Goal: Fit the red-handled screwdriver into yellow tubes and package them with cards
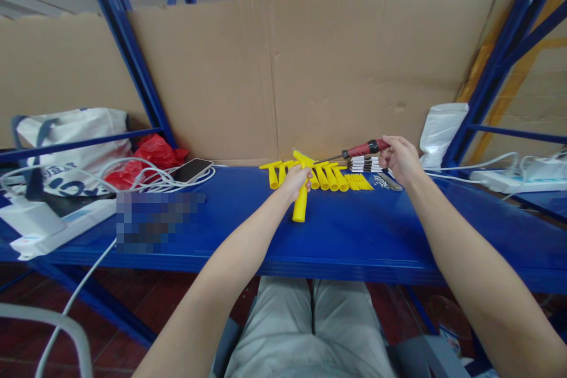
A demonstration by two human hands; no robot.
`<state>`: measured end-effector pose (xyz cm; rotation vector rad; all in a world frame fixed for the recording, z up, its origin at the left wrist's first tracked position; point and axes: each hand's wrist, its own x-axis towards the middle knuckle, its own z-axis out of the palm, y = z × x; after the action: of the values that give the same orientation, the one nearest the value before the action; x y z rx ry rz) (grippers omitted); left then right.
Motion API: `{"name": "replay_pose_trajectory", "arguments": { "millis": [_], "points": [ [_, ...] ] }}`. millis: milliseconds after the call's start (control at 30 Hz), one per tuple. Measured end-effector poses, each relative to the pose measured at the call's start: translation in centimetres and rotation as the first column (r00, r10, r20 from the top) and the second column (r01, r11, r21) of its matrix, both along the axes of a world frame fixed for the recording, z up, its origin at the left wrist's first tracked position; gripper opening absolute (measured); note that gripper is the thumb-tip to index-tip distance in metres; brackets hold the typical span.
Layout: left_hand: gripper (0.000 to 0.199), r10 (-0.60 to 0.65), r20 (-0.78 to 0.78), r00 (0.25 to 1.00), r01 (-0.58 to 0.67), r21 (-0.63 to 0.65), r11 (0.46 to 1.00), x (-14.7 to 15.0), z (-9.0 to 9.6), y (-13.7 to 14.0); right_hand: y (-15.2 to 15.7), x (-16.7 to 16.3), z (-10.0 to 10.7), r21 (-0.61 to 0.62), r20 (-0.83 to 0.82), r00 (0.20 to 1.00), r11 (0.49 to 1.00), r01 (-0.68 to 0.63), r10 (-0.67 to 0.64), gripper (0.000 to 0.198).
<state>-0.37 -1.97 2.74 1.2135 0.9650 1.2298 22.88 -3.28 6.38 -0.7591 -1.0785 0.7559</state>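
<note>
Far left: a white power strip with a white plug-in adapter; behind it, a white fabric bag with dark handles. Next: a red plastic bag, then a dark-screened phone lying by coiled white cable.

Centre, on the blue shelf: yellow T-shaped pieces in a row against the cardboard panel. In front of them, one yellow handle, raised and tilted, its tube towards the person; the left hand is closed around it.

Right of centre: a red-and-black screwdriver, end gripped in the curled fingers of the right hand, shaft pointing left to the handle's head; tip contact cannot be told. Below it, small flat yellow pieces, stacked white pieces and small silvery parts.

Far right: a white pouch, upright; a second power strip.
</note>
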Motion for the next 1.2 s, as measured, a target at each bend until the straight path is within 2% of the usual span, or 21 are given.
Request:
{"name": "replay_pose_trajectory", "arguments": {
  "millis": [267, 467, 600, 700, 833, 933, 1200],
  "points": [
    [0.019, 0.021, 0.025, 0.999, -0.021, 0.004, 1.0, 0.0, -0.2, 0.3, -0.5, 0.1, 0.3, -0.073, 0.02, 0.992, 0.99, -0.122, 0.123, 0.03],
    [0.019, 0.018, 0.017, 1.0, -0.019, 0.006, 1.0, -0.1, -0.2, 0.3, -0.6, -0.1, 0.4, -0.039, -0.02, 0.987, 0.986, -0.162, 0.161, 0.027],
    [0.019, 0.023, 0.024, 0.999, -0.023, 0.003, 1.0, -0.1, -0.1, 0.2, -0.5, 0.0, 0.3, -0.055, -0.099, 0.985, 0.988, -0.146, 0.14, 0.033],
    [0.019, 0.022, 0.025, 0.999, -0.022, 0.006, 1.0, -0.1, 0.0, 0.1, -0.4, 0.1, 0.3, -0.085, -0.092, 0.989, 0.988, -0.126, 0.119, 0.035],
    [0.019, 0.015, 0.012, 1.0, -0.016, 0.012, 1.0, -0.1, 0.0, 0.1, -0.5, 0.1, 0.3, -0.12, -0.085, 0.99, 0.985, -0.126, 0.117, 0.028],
    [0.02, 0.019, 0.01, 1.0, -0.019, 0.009, 1.0, -0.1, 0.0, 0.1, -0.8, -0.2, 0.4, -0.111, -0.094, 0.989, 0.986, -0.123, 0.112, 0.02],
    [0.02, 0.012, -0.01, 1.0, -0.012, 0.029, 1.0, -0.1, 0.0, 0.1, -0.7, 0.0, 0.4, -0.05, -0.048, 0.989, 0.989, -0.141, 0.138, 0.022]
  ]
}}
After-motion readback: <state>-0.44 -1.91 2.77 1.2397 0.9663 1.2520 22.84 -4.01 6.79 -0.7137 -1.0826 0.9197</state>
